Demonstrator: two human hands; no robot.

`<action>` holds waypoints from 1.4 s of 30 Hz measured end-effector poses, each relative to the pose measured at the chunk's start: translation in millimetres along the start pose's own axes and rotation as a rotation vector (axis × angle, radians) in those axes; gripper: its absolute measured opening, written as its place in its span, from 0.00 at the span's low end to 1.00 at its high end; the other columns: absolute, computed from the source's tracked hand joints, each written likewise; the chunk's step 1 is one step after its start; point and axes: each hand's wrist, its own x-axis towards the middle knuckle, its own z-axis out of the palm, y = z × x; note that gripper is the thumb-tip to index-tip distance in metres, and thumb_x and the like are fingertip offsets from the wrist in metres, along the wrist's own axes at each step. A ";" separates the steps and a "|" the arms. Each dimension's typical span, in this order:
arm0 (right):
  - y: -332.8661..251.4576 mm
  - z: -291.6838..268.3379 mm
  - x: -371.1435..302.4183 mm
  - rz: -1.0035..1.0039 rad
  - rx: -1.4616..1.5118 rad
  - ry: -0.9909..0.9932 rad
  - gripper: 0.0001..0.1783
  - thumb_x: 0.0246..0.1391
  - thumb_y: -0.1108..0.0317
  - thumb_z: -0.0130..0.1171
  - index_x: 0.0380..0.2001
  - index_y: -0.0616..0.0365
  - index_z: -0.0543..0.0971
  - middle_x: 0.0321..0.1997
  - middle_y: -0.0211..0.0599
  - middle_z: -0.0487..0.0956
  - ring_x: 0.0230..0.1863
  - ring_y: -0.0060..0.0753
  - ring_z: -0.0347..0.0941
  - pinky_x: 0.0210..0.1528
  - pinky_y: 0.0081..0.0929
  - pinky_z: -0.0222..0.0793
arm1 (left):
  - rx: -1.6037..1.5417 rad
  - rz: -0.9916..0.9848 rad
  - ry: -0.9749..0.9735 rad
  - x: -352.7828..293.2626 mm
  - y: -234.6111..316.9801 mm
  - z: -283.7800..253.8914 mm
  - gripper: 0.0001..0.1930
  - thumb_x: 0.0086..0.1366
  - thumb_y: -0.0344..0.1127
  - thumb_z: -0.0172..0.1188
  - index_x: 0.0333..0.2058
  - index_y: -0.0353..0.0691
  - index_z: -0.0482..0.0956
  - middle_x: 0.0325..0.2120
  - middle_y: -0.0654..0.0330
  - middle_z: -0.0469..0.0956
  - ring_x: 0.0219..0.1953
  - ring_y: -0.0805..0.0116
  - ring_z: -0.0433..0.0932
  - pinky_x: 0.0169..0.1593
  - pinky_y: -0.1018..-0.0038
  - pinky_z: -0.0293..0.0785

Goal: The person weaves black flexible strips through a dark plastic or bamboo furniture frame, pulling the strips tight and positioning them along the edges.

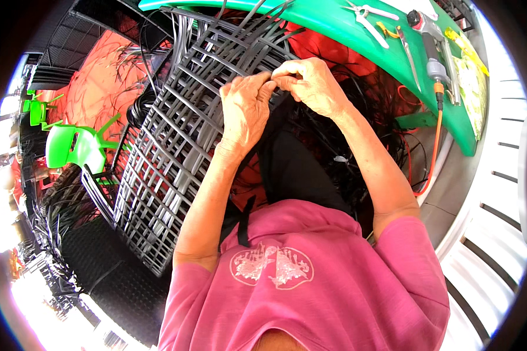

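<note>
A dark grey lattice panel (pixel 164 137) of crossed bars and flat woven strips leans in front of me, slanting from upper right to lower left. My left hand (pixel 243 108) is closed at its right edge, thumb pressed against curled fingers. Close beside it, nearly touching, my right hand (pixel 313 88) is also closed in a pinch. Whatever lies between the fingertips is hidden. Loose black strips (pixel 351 111) hang and tangle to the right of the panel and below my right hand.
A green table (pixel 328 26) curves across the top right, holding pliers (pixel 369 20), scissors (pixel 410 58) and a power tool (pixel 432 50) with an orange hose (pixel 434 152). Bright green chairs (pixel 76 143) stand at left on a red floor (pixel 102 76). White slats (pixel 486 251) line the right.
</note>
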 end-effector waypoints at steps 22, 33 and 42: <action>93.6 -54.6 78.1 -0.292 -0.281 -0.248 0.14 0.54 0.71 0.51 0.45 0.56 0.74 0.26 0.30 0.72 0.25 0.22 0.65 0.27 0.25 0.62 | 0.154 -0.603 -0.255 22.2 -14.3 -14.2 0.11 0.56 0.39 0.56 0.24 0.37 0.78 0.20 0.48 0.76 0.28 0.47 0.77 0.35 0.60 0.72; 34.7 -117.4 -61.5 0.394 -0.012 0.431 0.10 0.51 0.68 0.58 0.32 0.64 0.79 0.15 0.26 0.68 0.14 0.16 0.62 0.16 0.17 0.55 | -0.158 -0.073 0.023 5.6 40.2 20.9 0.09 0.53 0.30 0.62 0.35 0.37 0.77 0.25 0.54 0.76 0.28 0.59 0.77 0.32 0.70 0.73; -7.4 -44.6 -106.4 0.426 0.132 0.012 0.07 0.51 0.72 0.58 0.32 0.64 0.79 0.19 0.24 0.71 0.16 0.13 0.63 0.16 0.15 0.57 | -1.161 -0.744 -0.386 -13.8 72.7 36.6 0.17 0.65 0.47 0.50 0.32 0.37 0.76 0.29 0.61 0.77 0.32 0.73 0.72 0.37 0.75 0.68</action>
